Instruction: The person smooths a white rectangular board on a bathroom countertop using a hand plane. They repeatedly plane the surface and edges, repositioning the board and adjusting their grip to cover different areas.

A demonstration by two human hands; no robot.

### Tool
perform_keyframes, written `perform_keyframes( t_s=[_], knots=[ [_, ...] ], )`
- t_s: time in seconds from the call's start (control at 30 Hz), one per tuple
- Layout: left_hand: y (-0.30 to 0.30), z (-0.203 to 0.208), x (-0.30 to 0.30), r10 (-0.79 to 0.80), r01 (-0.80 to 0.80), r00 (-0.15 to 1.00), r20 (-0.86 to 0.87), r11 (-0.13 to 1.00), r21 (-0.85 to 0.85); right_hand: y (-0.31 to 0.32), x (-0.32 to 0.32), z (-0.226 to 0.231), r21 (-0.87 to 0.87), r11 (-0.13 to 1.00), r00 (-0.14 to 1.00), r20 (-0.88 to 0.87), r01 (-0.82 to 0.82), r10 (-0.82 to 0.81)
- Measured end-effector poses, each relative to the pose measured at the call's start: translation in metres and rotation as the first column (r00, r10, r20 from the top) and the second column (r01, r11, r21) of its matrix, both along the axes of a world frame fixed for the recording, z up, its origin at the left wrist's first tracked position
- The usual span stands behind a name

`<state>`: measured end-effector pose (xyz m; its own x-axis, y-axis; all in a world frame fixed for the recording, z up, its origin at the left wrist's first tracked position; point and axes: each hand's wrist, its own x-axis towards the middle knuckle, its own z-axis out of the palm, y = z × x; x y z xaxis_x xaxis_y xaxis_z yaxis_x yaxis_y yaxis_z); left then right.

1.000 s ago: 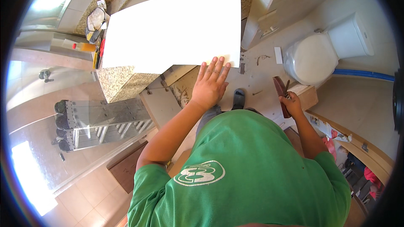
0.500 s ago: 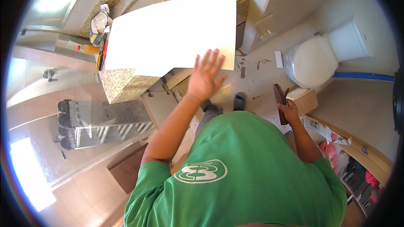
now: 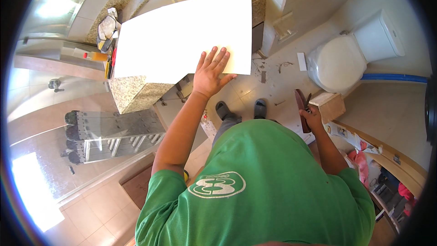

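Observation:
A large white panel (image 3: pixel 182 36) with a curved far edge lies on the speckled stone counter (image 3: pixel 134 92) and covers part of the oval sink. My left hand (image 3: pixel 210 75) rests on its near edge, toward the right corner, with the fingers spread. Out to my right, my right hand (image 3: pixel 312 118) is closed around a long, narrow reddish-brown tool (image 3: pixel 300 100) with dark parts. I cannot make out its exact kind. It is held apart from the panel, beside a small wooden box (image 3: pixel 328 105).
Hand tools and a bottle with a red cap (image 3: pixel 95 56) crowd the counter's left side. A toilet (image 3: pixel 339 64) wrapped in plastic stands at the right. Scraps (image 3: pixel 263 77) lie on the floor. A folded ladder (image 3: pixel 114 130) is at the left, behind glass.
My left hand has slid left along the panel's near edge. The right hand keeps its hold on the brown tool, nearly still. My feet show more fully.

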<state>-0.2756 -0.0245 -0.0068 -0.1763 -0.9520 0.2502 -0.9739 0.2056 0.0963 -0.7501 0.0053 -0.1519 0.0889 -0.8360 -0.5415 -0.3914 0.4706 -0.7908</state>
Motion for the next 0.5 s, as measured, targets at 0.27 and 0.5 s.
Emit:
perform_keyframes(
  t_s=[0.27,0.5],
  knots=[
    [0.011,0.022,-0.025,0.006,-0.005,0.995,-0.096,1.0,0.009,-0.016,0.047,0.051,0.255,0.961,0.909,0.367,0.106,-0.198],
    [0.035,0.05,-0.113,0.06,0.2,0.724,-0.687,0.935,0.293,-0.038,0.114,0.141,0.081,0.997,0.583,0.81,-0.012,-0.059]
  ],
)
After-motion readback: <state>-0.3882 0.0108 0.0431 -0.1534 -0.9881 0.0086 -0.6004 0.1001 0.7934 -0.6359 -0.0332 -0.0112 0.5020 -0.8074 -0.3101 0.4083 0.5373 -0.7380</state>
